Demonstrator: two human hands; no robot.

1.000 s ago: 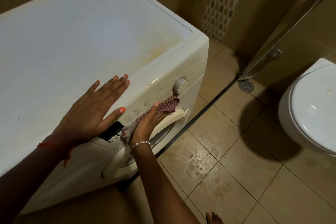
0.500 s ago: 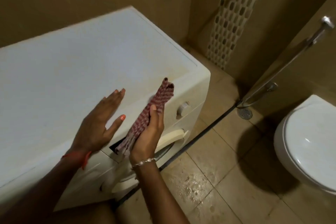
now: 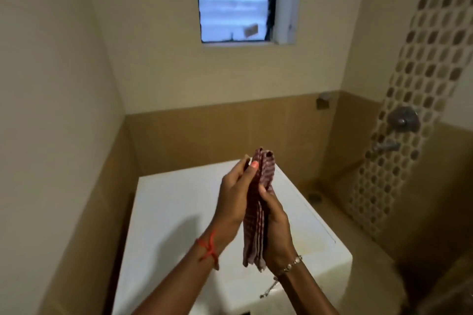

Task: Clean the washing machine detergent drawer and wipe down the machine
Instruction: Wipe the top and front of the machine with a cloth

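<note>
Head view: a folded red-and-white checked cloth (image 3: 256,234) is held upright between the two hands, raised above the white top of the washing machine (image 3: 166,212). The upper part of the cloth is pinched by the left hand (image 3: 234,202), the thumb with its orange-painted nail laid on the near face and the fingers placed behind. The lower part is grasped by the right hand (image 3: 277,230), the thumb being set against the fabric at mid-height and the palm wrapped round the edge; the fingers on the far side are hidden. The loose bottom end of the cloth is seen hanging just below the right palm.

A red thread (image 3: 208,250) is tied round the left wrist and a beaded bracelet (image 3: 289,264) is worn on the right.

The washing machine is set in the corner, its left side close to the tiled wall; only its top and a strip of its front edge are shown. A window (image 3: 235,0) is seen high on the far wall. To the right, a strip of mosaic tiles (image 3: 425,79) carries a metal tap (image 3: 403,119).
</note>
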